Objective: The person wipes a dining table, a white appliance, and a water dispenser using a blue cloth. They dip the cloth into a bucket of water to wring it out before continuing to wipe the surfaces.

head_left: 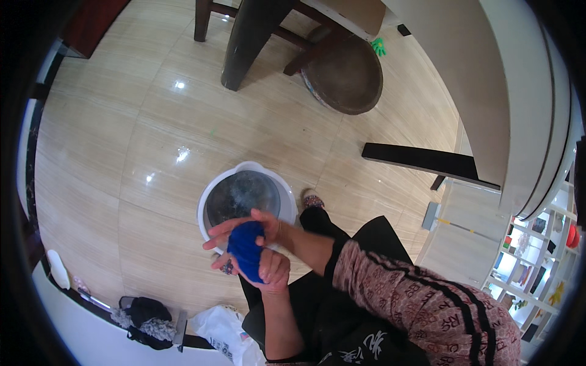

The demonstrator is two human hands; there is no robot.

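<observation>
A bunched blue cloth (247, 249) is held between both hands above the near edge of a round white basin. My left hand (274, 270) has its fingers curled around the cloth's near side. From the right, my right hand (247, 228) reaches over the cloth, thumb against it and the other fingers stretched to the left. Which hand is which is read from the forearms, which lie close together. The white basin (293, 208) stands on the tiled floor and holds dark, cloudy water (242, 194).
A patterned shoe (313, 199) is right of the basin. Behind stand a dark table leg (249, 45), a stool and a round brown mat (350, 78). A white plastic bag (222, 331), a black bag (146, 315) and a grey duster (158, 328) lie lower left. A floor squeegee (430, 216) is at right.
</observation>
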